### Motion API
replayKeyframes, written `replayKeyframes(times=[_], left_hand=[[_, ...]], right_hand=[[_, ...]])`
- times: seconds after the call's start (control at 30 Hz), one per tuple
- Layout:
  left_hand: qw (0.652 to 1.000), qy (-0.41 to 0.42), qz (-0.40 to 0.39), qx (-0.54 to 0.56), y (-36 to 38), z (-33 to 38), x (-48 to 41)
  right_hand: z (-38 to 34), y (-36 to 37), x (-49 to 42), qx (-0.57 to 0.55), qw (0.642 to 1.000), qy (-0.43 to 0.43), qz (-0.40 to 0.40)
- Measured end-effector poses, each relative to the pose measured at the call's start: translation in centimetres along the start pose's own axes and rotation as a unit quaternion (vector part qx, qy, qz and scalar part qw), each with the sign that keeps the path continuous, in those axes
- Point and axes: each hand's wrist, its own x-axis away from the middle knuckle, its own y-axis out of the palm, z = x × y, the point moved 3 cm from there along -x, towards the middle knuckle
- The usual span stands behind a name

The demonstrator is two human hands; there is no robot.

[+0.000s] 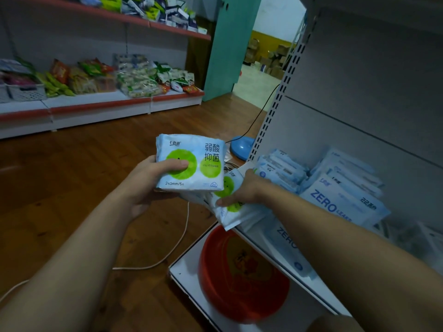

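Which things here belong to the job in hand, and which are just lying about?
In the job: left hand, green-dot pack; right hand, second green-dot pack.
Lying about: ZERO packs, red basin, white cable, snack shelves.

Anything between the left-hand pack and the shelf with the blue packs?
Yes. The right hand, gripping a second green-dot pack, sits at the front edge of the shelf, right in the path from the pack held by the left hand. Behind it, blue ZERO packs crowd the shelf.
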Motion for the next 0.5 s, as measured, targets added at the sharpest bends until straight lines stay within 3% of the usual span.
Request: replayKeyframes(times=[0.2,0.37,0.5], left_hand=[[0.997,0.01,-0.046,0.057,0.6,0.7,0.8],[0.985,0.026,-0.129,0.112,0.9,0.2,0.7],[0.977,0.003,-0.185,0.103,1.8,-1.7,0.3]], right_hand=[[-0.8,-0.4,0.4,-0.004,0.996,-0.071,0.054],[-0.5,-2.5,0.3,0.032,0.979,-0.114,0.164],[-0.6,-1.3,0.0,0.117,0.976,-0.149,0.105]])
